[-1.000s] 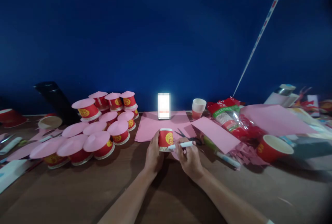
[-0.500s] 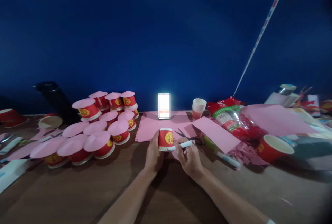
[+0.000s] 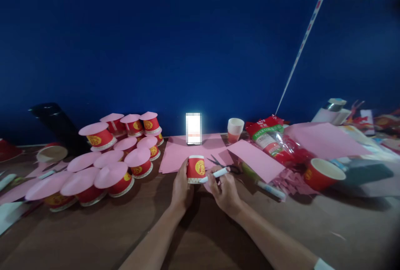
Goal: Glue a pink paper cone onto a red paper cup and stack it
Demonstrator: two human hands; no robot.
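Observation:
In the head view my left hand (image 3: 181,186) is wrapped round the left side of a red paper cup (image 3: 192,169). The cup has a yellow emblem and a white lower band with zigzag marks. My right hand (image 3: 225,191) grips a white marker pen (image 3: 220,173), its left end at the cup's lower right edge; whether it touches cannot be made out. Behind the cup lie pink paper sheets (image 3: 175,153), with dark scissors (image 3: 215,161) just above my right hand.
Red cups with pink cone tops (image 3: 137,159) crowd the left, some stacked. A lit phone (image 3: 193,128) stands behind the sheets. To the right are a white cup (image 3: 235,127), a pink strip (image 3: 258,159), a red plastic package (image 3: 268,136) and a red cup (image 3: 323,174). A blue partition (image 3: 187,53) rises behind.
The view has turned slightly right, so the table's things sit further left in the picture. Both hands keep hold of the cup and the marker pen in nearly the same pose.

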